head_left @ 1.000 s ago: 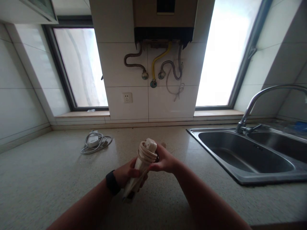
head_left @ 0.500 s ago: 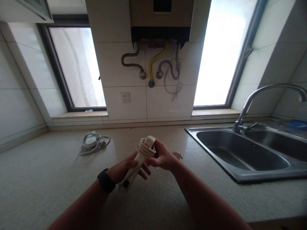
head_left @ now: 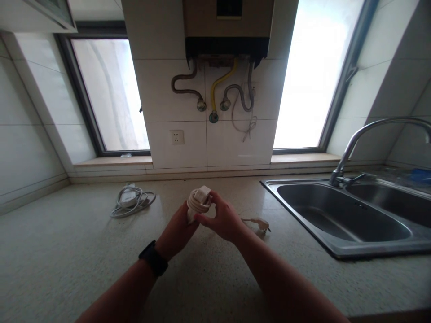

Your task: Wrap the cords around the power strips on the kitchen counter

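— Kitchen counter (head_left: 67, 269), speckled stone, under two bright windows with a water heater (head_left: 226, 27) and its pipes on the tiled wall between them. What's in hand?

— A white power strip (head_left: 198, 202) with its own cord wound round it. It is held end-on above the counter, roughly in the middle, well clear of the sink (head_left: 340, 220) on the right.

— And the hands?

— The left hand (head_left: 177, 233), a dark watch (head_left: 153, 259) on its wrist, is wrapped round the lower part of the strip from below. The right hand (head_left: 224, 220) is curled against the top end, fingers closed on the coils of cord there. Both are gripping; neither is loose.

— Where does the cord end?

— A plug (head_left: 261, 223) lies on the counter just right of the right hand, a short run of cord trailing back toward it. I judge it belongs to the strip, though the join is hidden behind the hand.

— How would it handle?

— Light, I'd say, with a rigid plastic body. The cord is springy and smooth, so the loops may slide off the end if not pinned. Best held round the body with a thumb across the coils.

— Anything else about?

— A second bundle of grey cable (head_left: 133, 202) lies on the counter to the left, well apart. A wall socket (head_left: 177, 137) sits in the tiles above it.
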`<control>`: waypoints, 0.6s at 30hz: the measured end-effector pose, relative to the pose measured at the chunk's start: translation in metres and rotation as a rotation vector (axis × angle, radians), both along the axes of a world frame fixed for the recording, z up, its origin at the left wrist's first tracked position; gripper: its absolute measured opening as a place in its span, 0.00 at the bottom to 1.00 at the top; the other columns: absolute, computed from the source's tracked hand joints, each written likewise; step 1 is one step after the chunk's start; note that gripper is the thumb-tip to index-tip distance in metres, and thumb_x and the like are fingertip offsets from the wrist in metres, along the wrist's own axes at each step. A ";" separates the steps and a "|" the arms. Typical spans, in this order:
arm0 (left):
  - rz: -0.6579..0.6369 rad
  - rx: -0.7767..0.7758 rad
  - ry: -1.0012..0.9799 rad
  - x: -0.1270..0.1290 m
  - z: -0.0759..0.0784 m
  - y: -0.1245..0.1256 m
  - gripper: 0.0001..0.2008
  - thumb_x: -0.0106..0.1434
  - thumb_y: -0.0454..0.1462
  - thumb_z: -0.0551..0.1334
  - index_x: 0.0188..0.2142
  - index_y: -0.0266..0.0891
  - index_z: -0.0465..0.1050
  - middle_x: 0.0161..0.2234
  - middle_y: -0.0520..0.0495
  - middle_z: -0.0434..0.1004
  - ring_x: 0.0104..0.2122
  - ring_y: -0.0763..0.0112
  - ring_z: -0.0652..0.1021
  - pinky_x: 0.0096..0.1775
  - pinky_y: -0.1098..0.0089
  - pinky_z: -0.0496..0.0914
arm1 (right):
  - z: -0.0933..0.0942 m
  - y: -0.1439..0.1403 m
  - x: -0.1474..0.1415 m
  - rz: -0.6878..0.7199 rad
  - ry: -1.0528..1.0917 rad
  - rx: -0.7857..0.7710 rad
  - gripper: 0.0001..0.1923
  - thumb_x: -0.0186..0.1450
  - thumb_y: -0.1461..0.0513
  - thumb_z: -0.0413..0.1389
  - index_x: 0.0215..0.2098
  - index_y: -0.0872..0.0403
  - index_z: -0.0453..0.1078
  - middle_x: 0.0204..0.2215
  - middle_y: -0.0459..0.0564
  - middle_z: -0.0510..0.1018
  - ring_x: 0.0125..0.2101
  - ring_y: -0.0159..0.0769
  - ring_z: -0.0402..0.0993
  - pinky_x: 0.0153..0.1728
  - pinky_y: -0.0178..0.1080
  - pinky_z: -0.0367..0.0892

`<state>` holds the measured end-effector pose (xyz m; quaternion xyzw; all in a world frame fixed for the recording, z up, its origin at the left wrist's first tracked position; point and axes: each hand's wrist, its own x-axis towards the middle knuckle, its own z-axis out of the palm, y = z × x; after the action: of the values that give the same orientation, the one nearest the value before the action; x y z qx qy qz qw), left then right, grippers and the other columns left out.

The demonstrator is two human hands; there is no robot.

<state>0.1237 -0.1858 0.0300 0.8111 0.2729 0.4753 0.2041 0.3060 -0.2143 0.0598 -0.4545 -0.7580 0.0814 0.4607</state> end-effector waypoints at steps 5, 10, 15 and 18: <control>0.230 -0.081 -0.013 -0.006 -0.001 0.005 0.18 0.64 0.39 0.60 0.53 0.39 0.68 0.45 0.41 0.77 0.42 0.62 0.76 0.44 0.65 0.68 | 0.003 -0.004 -0.001 -0.093 -0.078 -0.011 0.27 0.60 0.45 0.61 0.48 0.53 0.66 0.31 0.46 0.77 0.28 0.32 0.69 0.32 0.35 0.60; 0.361 -0.208 -0.167 -0.010 0.003 0.013 0.19 0.62 0.50 0.63 0.39 0.35 0.74 0.31 0.45 0.76 0.30 0.66 0.74 0.32 0.70 0.64 | 0.005 -0.014 -0.007 0.075 -0.213 0.032 0.13 0.64 0.55 0.56 0.28 0.55 0.64 0.21 0.42 0.69 0.22 0.25 0.60 0.26 0.32 0.53; 0.098 -0.498 -0.511 -0.011 0.010 0.011 0.25 0.60 0.55 0.64 0.39 0.33 0.72 0.31 0.46 0.74 0.27 0.68 0.73 0.30 0.70 0.67 | 0.005 -0.010 0.001 0.113 -0.344 0.016 0.08 0.64 0.59 0.56 0.29 0.55 0.66 0.21 0.42 0.69 0.22 0.24 0.58 0.25 0.32 0.49; -0.071 -0.696 -0.622 -0.016 0.016 0.006 0.28 0.59 0.55 0.65 0.46 0.34 0.71 0.34 0.44 0.74 0.27 0.67 0.75 0.30 0.67 0.70 | 0.008 0.003 0.022 0.045 -0.413 0.050 0.12 0.65 0.58 0.55 0.26 0.56 0.64 0.20 0.42 0.66 0.21 0.24 0.55 0.25 0.33 0.47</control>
<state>0.1080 -0.1800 0.0465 0.5224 0.3140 0.5688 0.5522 0.3276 -0.2114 0.0675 -0.4329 -0.8481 -0.0222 0.3047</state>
